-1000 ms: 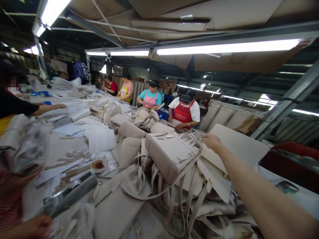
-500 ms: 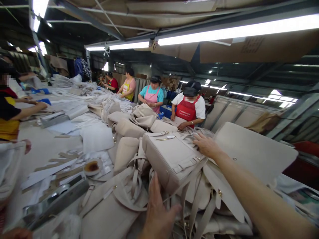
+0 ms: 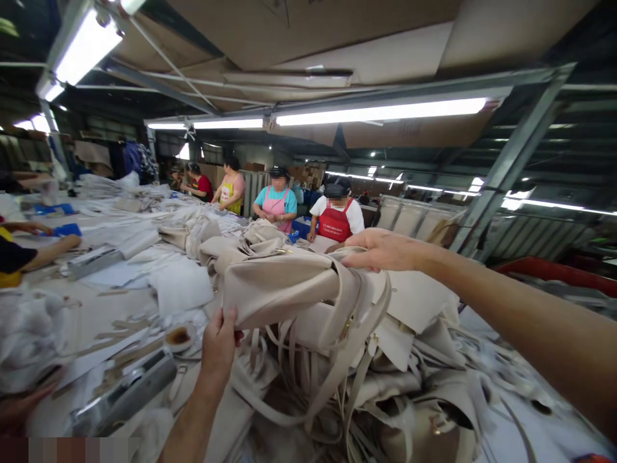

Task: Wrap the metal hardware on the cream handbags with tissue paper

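Note:
A beige backpack (image 3: pixel 284 286) is held up on its side between my two hands, its straps (image 3: pixel 328 386) hanging down in loops. My left hand (image 3: pixel 219 341) pinches the bag's lower left corner, thumb on the near face. At the top right end, my right hand (image 3: pixel 380 249) grips the bag near its flap, the fingertips partly hidden behind the material. Beneath and to the right lies a heap of similar beige bags (image 3: pixel 409 379) with tangled straps and small gold-coloured fittings.
Left of the bags are a metal tape dispenser (image 3: pixel 125 399), a small bowl of brown stuff (image 3: pixel 178 337) and paper strips (image 3: pixel 106 357). White sheets (image 3: pixel 178 283) cover the table further back. Co-workers in aprons, one in red (image 3: pixel 336 222), sit along the far side.
The backpack has been lifted and tipped so its side faces me. My left hand moved left onto its corner; my right hand closed on its other end. The view has shifted right.

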A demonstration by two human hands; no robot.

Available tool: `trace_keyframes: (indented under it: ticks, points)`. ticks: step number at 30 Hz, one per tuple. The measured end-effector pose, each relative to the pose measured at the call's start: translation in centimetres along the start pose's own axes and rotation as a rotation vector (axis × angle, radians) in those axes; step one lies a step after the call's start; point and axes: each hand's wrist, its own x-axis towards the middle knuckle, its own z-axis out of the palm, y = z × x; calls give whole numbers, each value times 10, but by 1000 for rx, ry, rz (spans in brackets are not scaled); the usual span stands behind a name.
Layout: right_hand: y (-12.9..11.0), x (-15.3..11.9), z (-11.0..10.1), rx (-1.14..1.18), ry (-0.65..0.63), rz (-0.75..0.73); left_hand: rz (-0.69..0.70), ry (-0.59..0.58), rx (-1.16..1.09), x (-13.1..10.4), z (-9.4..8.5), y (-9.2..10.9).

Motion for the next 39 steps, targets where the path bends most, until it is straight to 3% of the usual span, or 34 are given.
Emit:
trace_keyframes:
  ticks: [2, 4, 7, 11, 15, 18, 21, 26, 31, 34, 39]
  points:
    - [-37, -18, -9, 187, -41, 63, -32, -15, 15, -21, -19, 17]
    - [-60, -33, -12, 370, -60, 107, -122, -95, 18, -46, -38, 21]
    - [-68, -51, 6, 599, -106, 160, -319, -253, 26, -87, -64, -2]
    - [-44, -73, 77, 822, -264, 168, -573, -401, 46, -141, -100, -64]
    - [-16, -93, 167, 906, -363, 163, -666, -392, 151, -181, -127, -121]
    - [3, -101, 220, 876, -380, 242, -670, -358, 254, -193, -139, -151]
    - [19, -102, 249, 831, -320, 278, -611, -326, 354, -189, -146, -166]
    - [30, -98, 254, 837, -278, 305, -285, -284, 476, -169, -144, -151]
    - [11, -97, 255, 889, -258, 307, -40, -432, 464, -152, -111, -118]
    - [-2, -94, 256, 941, -206, 288, 28, -445, 447, -141, -96, -106]
    - [6, -78, 253, 920, -133, 321, 35, -388, 473, -137, -97, -88]
